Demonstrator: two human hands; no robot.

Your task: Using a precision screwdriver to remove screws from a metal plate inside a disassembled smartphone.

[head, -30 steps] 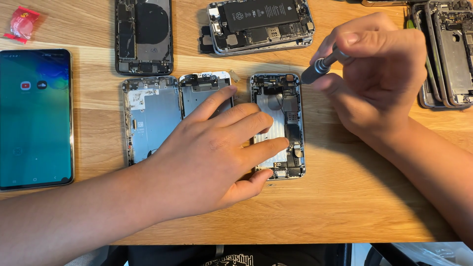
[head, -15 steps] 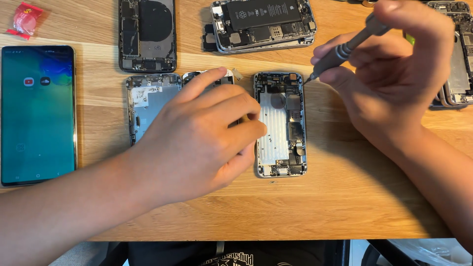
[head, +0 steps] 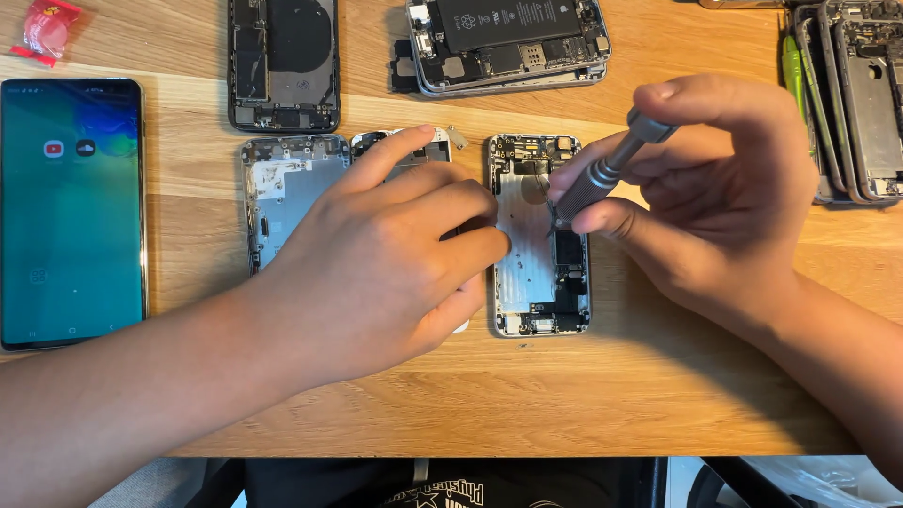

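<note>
An opened phone body [head: 527,273], silver inside with small boards, lies on the wooden table [head: 583,395]. My right hand [head: 715,207] grips a grey metal screwdriver [head: 607,174], its tip down on the upper right part of that phone body. My left hand [head: 386,254] lies flat beside the phone's left edge, fingers pressed against it, covering a white phone part [head: 414,150]. Another stripped silver phone frame [head: 287,193] sits just left of my left hand.
A large working phone [head: 71,212] with a lit blue screen lies at the left. Dismantled phones lie at the back: a dark one [head: 282,61] and one with a battery [head: 508,42]. Several stacked frames [head: 856,94] sit at the right. A red wrapper [head: 47,28] lies top left.
My right hand has swung the screwdriver down from above the phone's top right corner onto its inside. My left hand slid slightly left off the phone body, baring more of it.
</note>
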